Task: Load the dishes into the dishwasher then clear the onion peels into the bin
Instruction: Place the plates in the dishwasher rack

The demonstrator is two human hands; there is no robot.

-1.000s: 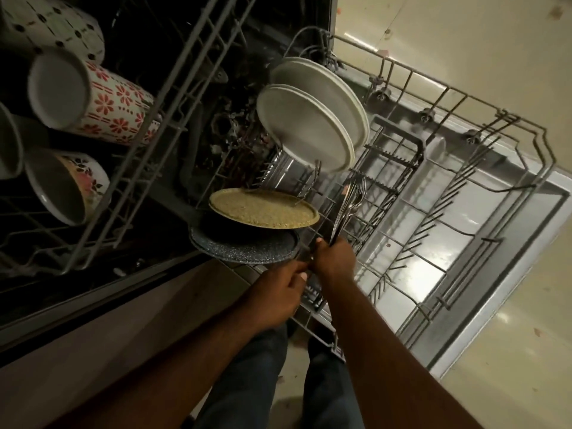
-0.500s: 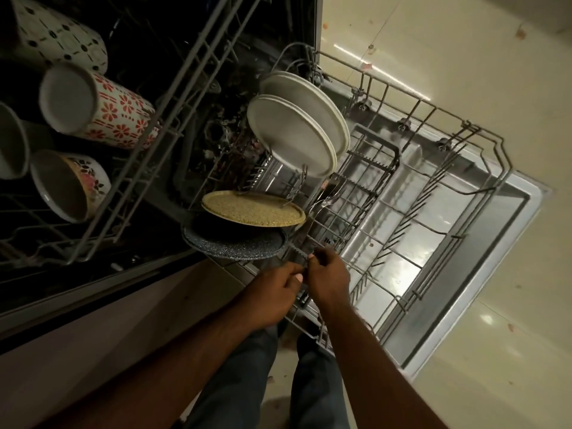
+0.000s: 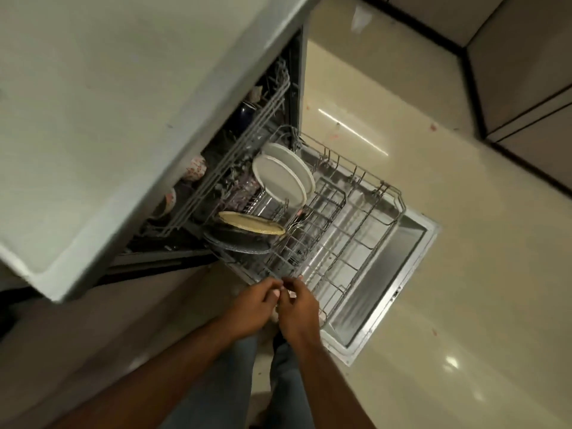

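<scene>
The dishwasher's lower rack (image 3: 399, 201) is pulled out over the open door (image 3: 383, 292). Two white plates (image 3: 278, 182) stand upright at its back. A tan plate (image 3: 250, 226) lies tilted over a dark speckled plate (image 3: 238, 244) at the rack's left. Cutlery (image 3: 298, 218) stands in the basket beside them. My left hand (image 3: 257, 300) and my right hand (image 3: 298, 308) are together just in front of the rack's near corner, fingers curled and touching each other. Nothing shows in either hand.
The pale countertop (image 3: 123, 103) overhangs the dishwasher at the left. Beneath it the upper rack (image 3: 235, 168) sticks out, holding patterned mugs (image 3: 195, 167). Glossy cream floor (image 3: 464, 243) surrounds the door. Dark-trimmed cabinets (image 3: 526, 72) stand at the far right. My legs are below the hands.
The cutlery left my right hand and now stands in the basket. Both hands drew back to the rack's near corner. The view rose and pulled away, bringing the countertop into sight.
</scene>
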